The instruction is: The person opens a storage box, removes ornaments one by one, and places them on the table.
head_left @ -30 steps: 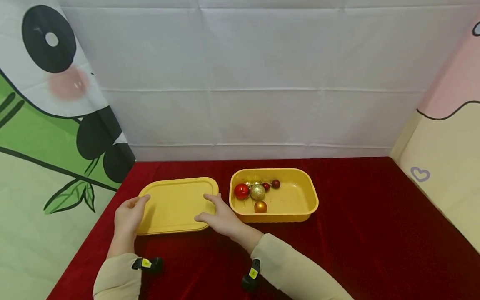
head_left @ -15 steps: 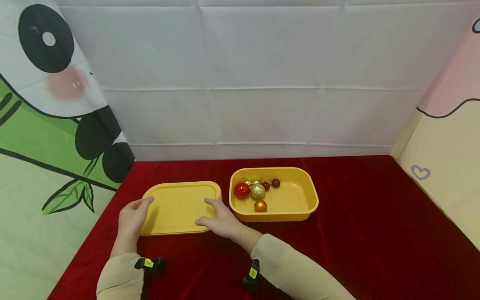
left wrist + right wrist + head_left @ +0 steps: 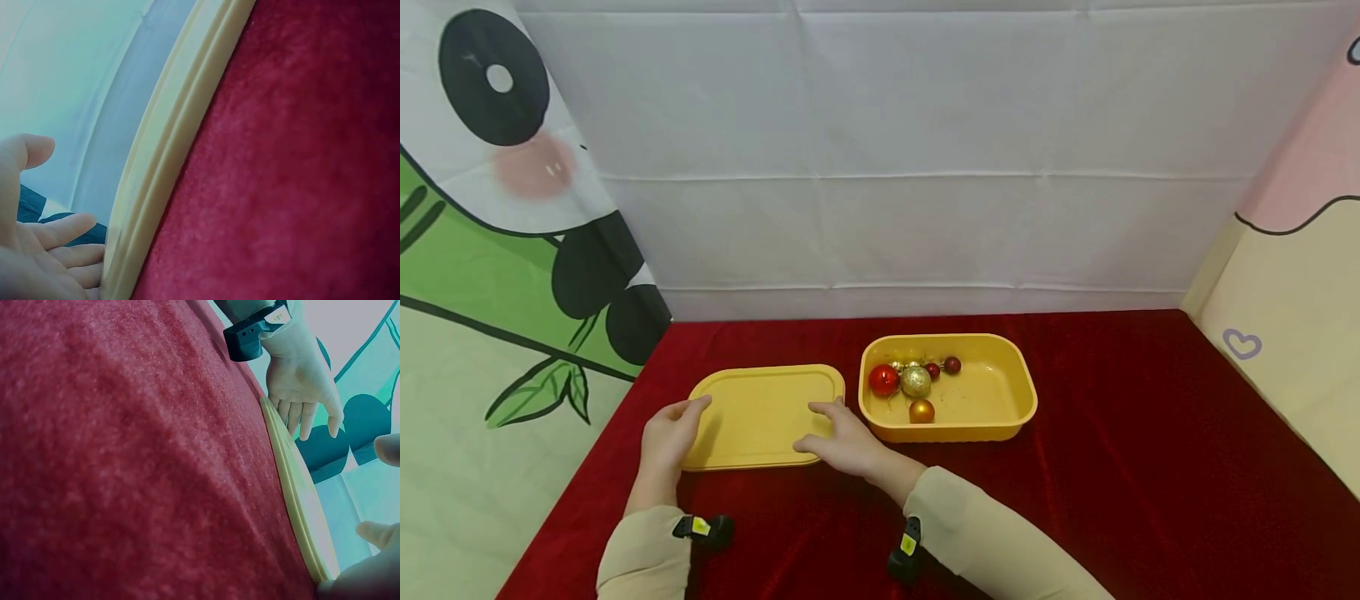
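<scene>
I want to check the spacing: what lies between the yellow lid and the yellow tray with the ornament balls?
Only a narrow strip of bare red cloth separates the yellow lid from the yellow tray; the head view shows it.

A flat yellow rectangular lid (image 3: 763, 414) with rounded corners was laid on the red cloth, just left of the open yellow box (image 3: 1000, 398), apart from it.

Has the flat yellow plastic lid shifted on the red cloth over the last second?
Yes. The flat yellow plastic lid has slid slightly right, narrowing its gap to the yellow tub. The left hand and right hand rest on its edges.
</scene>
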Tool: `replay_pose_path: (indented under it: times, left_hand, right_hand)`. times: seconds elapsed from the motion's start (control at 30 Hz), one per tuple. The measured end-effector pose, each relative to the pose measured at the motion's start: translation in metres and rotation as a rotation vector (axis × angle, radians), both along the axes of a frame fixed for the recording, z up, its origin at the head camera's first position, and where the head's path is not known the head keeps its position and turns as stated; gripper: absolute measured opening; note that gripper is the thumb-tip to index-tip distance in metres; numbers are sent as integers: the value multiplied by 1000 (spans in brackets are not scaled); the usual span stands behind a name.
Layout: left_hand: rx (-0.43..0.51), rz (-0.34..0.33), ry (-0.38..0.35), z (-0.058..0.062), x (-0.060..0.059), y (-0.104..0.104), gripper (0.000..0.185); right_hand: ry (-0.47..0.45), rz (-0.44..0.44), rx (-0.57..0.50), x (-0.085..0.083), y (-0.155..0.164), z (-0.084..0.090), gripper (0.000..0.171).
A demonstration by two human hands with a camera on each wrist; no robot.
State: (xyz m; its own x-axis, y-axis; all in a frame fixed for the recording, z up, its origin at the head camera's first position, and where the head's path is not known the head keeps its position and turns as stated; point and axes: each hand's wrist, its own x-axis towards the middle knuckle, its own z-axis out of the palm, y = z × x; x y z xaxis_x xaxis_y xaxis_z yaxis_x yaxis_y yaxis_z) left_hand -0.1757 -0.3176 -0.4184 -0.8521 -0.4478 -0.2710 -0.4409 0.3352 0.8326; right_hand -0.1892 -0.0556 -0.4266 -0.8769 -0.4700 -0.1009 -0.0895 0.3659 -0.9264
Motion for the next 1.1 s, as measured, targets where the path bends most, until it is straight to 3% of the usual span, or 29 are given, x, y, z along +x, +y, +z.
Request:
replay_pose_path:
  times: [0.23,0.57,0.77,1.1]
  left_hand:
    - [-64,-29,1,-1,0,3,87]
    - [-137,-61,6,5,2,15,82]
    - [-110,-119,42,11,3,28,79]
    - [-33,-242,130,20,2,60,76]
  right_hand:
    - [-1,25,32,1,2,0,69]
    - [100,123,106,12,8,24,60]
    - [216,143,103,15,17,39,50]
    - [372,74,48,8,45,51,40]
